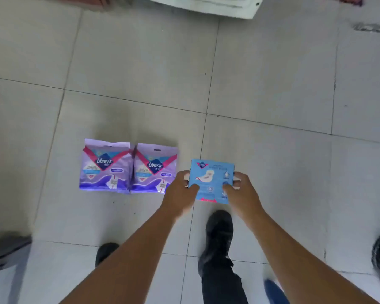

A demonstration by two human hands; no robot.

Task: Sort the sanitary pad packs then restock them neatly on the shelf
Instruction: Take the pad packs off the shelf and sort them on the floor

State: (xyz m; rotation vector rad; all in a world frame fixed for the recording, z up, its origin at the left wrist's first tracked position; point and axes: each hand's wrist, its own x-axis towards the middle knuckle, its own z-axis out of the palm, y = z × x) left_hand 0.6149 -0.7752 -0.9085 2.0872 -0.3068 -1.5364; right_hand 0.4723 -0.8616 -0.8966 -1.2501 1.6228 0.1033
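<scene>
A flat light-blue plastic pad pack (211, 182) is gripped at its side edges by the left hand (180, 194) and right hand (241, 191), at three o'clock of two purple glossy packs (127, 167) laid together on the tiled floor (272, 84); sorting seems in hand, and a separate blue place is probably needed next

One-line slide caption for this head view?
Both hands, left hand and right hand, hold a blue pad pack beside two purple packs on floor tiles.

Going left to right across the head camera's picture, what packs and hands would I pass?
Left purple pack → right purple pack → left hand → blue pack, held by both hands → right hand.
</scene>
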